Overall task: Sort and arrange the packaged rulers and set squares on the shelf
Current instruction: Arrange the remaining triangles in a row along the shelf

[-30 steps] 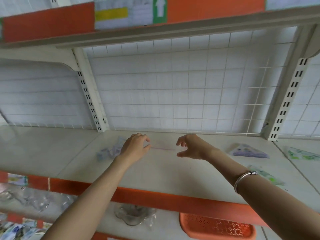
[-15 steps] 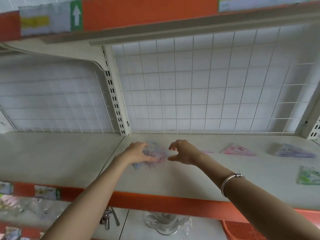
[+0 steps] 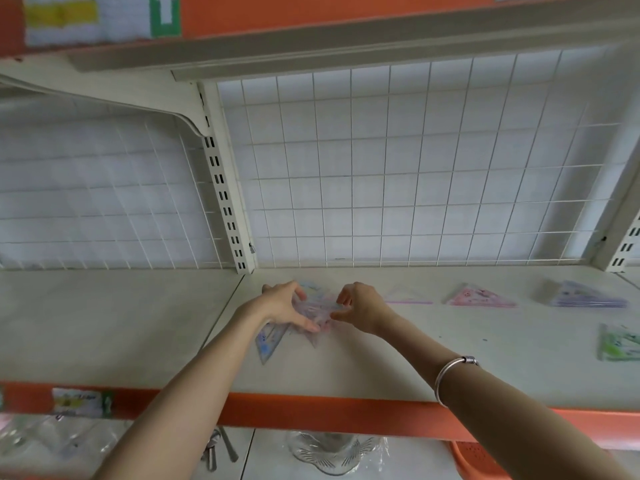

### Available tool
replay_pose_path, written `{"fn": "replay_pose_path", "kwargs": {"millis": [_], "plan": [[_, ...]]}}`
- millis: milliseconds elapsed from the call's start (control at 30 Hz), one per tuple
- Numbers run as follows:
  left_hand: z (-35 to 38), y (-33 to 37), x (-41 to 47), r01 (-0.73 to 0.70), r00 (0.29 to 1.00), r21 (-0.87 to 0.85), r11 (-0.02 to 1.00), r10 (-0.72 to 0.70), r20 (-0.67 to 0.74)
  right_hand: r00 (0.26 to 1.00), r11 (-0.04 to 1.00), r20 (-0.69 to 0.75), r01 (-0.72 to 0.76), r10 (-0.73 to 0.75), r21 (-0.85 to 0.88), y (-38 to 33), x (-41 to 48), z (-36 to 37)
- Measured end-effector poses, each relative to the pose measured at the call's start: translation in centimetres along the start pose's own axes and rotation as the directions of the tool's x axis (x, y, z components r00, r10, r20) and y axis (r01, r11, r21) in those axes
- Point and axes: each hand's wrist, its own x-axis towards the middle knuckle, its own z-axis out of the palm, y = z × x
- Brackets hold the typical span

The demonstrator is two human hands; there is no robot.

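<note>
My left hand [image 3: 282, 306] and right hand [image 3: 363, 306] both curl round one blurred bundle of clear-wrapped pastel set squares [image 3: 313, 315] towards the back of the white metal shelf [image 3: 450, 358]; I can't count its packs. Four more lots lie to my right: a clear purple-edged triangle [image 3: 405, 296], a pink triangular pack [image 3: 479, 298], a purple stack [image 3: 585, 296] and a green pack [image 3: 618, 346] cut off at the edge.

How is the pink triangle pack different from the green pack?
The pink pack lies farther back; the green pack lies nearer the front. The pink pack shows whole; the green pack runs off the picture's edge. Both lie flat on the shelf.
</note>
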Motion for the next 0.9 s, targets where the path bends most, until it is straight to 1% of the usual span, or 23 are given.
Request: {"fn": "replay_pose_path", "kwargs": {"millis": [167,267,300,367,500,567,633,733,800,900], "plan": [[0.1,0.2,0.2,-0.071,0.997,-0.056,0.996,0.071,0.007,0.994,0.962,0.018,-0.106,0.105,0.251,-0.2,0.0,-0.1],[-0.2,0.4,0.3,-0.094,0.995,-0.130,0.987,0.098,0.023,0.984,0.886,0.065,-0.176,0.164,0.430,-0.1,-0.1,-0.4],[-0.3,0.4,0.3,-0.089,0.995,-0.148,0.985,0.095,0.029,0.982,0.866,0.082,-0.191,0.173,0.462,-0.1,-0.1,-0.5],[-0.3,0.5,0.4,-0.071,0.996,-0.153,0.986,0.078,0.043,0.981,0.876,0.087,-0.194,0.173,0.442,-0.2,-0.2,-0.4],[-0.3,0.8,0.6,-0.057,0.997,-0.180,0.982,0.065,0.042,0.986,0.962,0.089,-0.157,0.140,0.222,-0.8,-0.7,0.0],[-0.3,1.0,0.6,-0.067,0.997,-0.185,0.980,0.074,0.034,0.985,0.970,0.102,-0.159,0.142,0.185,-1.0,-0.9,0.1],[-0.2,1.1,0.6,-0.077,0.996,-0.196,0.977,0.084,0.024,0.979,0.961,0.128,-0.183,0.159,0.207,-1.0,-0.8,0.1],[-0.3,1.2,0.5,-0.105,0.994,-0.254,0.962,0.107,-0.006,0.970,0.931,0.181,-0.213,0.164,0.296,-0.8,-0.7,-0.4],[-0.5,1.2,0.4,-0.114,0.993,-0.306,0.945,0.113,-0.024,0.965,0.894,0.208,-0.231,0.159,0.384,-0.6,-0.8,-1.0],[-1.0,1.5,0.0,-0.108,0.994,-0.383,0.918,0.106,-0.027,0.966,0.807,0.218,-0.239,0.141,0.539,-0.1,-0.9,-1.6]]}}
